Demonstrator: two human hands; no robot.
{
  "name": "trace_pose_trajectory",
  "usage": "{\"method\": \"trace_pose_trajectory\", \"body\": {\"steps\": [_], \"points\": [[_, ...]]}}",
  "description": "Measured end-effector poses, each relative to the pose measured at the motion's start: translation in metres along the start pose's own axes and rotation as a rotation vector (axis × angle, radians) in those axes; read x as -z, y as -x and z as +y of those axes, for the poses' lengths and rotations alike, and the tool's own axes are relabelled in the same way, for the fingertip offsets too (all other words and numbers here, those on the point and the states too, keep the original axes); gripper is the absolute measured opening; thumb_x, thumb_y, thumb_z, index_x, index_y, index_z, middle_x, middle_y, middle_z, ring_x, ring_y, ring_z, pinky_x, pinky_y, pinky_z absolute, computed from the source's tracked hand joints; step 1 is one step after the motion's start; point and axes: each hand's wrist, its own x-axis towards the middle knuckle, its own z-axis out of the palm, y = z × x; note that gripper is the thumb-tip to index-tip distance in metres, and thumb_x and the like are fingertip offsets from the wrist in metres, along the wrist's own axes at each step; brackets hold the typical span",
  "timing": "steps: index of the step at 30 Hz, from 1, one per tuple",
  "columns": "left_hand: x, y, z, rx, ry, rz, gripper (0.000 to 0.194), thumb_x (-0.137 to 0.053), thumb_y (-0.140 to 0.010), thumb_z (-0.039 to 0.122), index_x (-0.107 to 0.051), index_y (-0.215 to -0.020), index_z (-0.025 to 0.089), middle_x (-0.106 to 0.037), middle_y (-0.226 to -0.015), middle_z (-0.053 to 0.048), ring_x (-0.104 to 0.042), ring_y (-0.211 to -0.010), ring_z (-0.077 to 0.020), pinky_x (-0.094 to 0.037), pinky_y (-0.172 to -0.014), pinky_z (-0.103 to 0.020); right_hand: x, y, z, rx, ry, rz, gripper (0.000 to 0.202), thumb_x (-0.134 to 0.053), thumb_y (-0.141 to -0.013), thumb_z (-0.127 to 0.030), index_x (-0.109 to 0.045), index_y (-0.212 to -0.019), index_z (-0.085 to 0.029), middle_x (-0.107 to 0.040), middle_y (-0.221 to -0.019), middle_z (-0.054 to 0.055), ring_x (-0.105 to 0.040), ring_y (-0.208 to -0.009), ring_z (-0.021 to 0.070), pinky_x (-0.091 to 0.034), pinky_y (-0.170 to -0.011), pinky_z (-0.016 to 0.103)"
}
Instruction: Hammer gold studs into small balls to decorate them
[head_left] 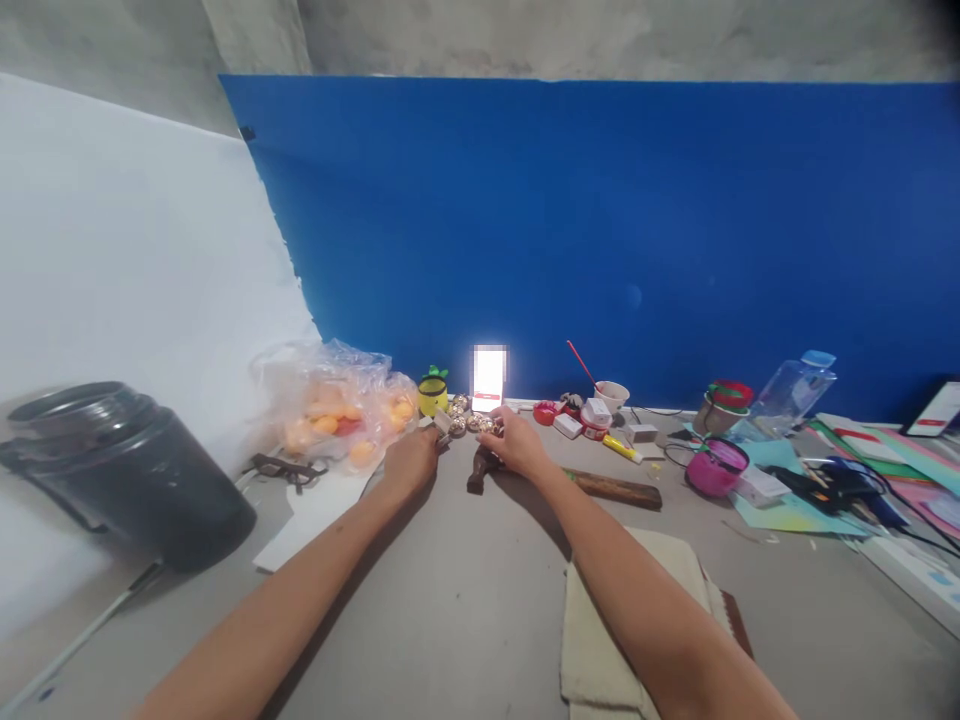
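Note:
In the head view my left hand is closed in a pinch, with a small pale piece at its fingertips that I cannot make out. Several shiny gold-brown balls lie clustered between the hands. My right hand curls its thumb and fingers around a shiny gold-brown ball at the right of the cluster. Under the right wrist lies a hammer with a wooden handle; its dark head points left and the forearm hides part of it. A lit phone stands upright just behind the balls.
A yellow cup and a plastic bag of orange balls sit left, near a dark jug and glasses. To the right are a white cup, a yellow tube, a pink pot and folded cloth.

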Motion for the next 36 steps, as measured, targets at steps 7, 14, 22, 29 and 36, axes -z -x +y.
{"method": "trace_pose_trajectory", "body": {"steps": [7, 14, 22, 29, 36], "points": [[0.017, 0.025, 0.002, -0.006, 0.075, -0.022, 0.02, -0.057, -0.095, 0.036, -0.069, -0.09, 0.022, -0.077, -0.091, -0.01, -0.071, -0.089, -0.029, -0.044, -0.072, -0.034, -0.015, -0.002, 0.008, 0.141, -0.044, 0.066, 0.041, -0.079, -0.084, -0.021, -0.069, -0.123, -0.023, -0.072, -0.123, 0.007, -0.067, -0.104, 0.0211, -0.05, -0.095, 0.034], [0.03, -0.002, 0.028, -0.13, 0.579, 0.068, 0.03, -0.069, -0.084, 0.04, -0.071, -0.106, 0.02, -0.078, -0.102, -0.009, -0.072, -0.091, -0.0257, -0.053, -0.079, -0.034, -0.028, 0.006, -0.01, 0.437, -0.054, 0.111, 0.053, -0.072, -0.087, -0.019, -0.061, -0.139, -0.025, -0.07, -0.13, 0.009, -0.064, -0.119, 0.0255, -0.052, -0.101, 0.039], [0.045, -0.059, -0.012, -0.036, 0.645, 0.166, 0.034, -0.071, -0.075, 0.039, -0.071, -0.102, 0.018, -0.077, -0.099, -0.008, -0.071, -0.086, -0.0232, -0.055, -0.076, -0.032, -0.018, -0.001, 0.008, 0.352, 0.017, 0.181, 0.044, -0.072, -0.089, -0.024, -0.062, -0.132, -0.023, -0.063, -0.13, 0.011, -0.064, -0.111, 0.0241, -0.054, -0.096, 0.039], [0.031, -0.077, -0.012, -0.016, 0.215, 0.015, 0.012, -0.071, -0.075, 0.028, -0.071, -0.084, 0.02, -0.077, -0.092, -0.007, -0.07, -0.087, -0.0237, -0.049, -0.075, -0.03, -0.012, -0.012, 0.032, 0.185, 0.111, 0.139, 0.023, -0.065, -0.094, -0.018, -0.07, -0.117, -0.019, -0.066, -0.123, 0.01, -0.062, -0.113, 0.0223, -0.049, -0.1, 0.035], [0.049, -0.068, -0.005, 0.072, 0.164, 0.164, 0.025, -0.055, -0.091, 0.035, -0.073, -0.085, 0.019, -0.078, -0.092, -0.01, -0.069, -0.085, -0.0245, -0.047, -0.075, -0.032, -0.007, -0.009, 0.026, 0.155, 0.154, 0.081, 0.019, -0.062, -0.097, -0.019, -0.073, -0.113, -0.021, -0.069, -0.124, 0.009, -0.061, -0.119, 0.022, -0.047, -0.101, 0.032]]}}
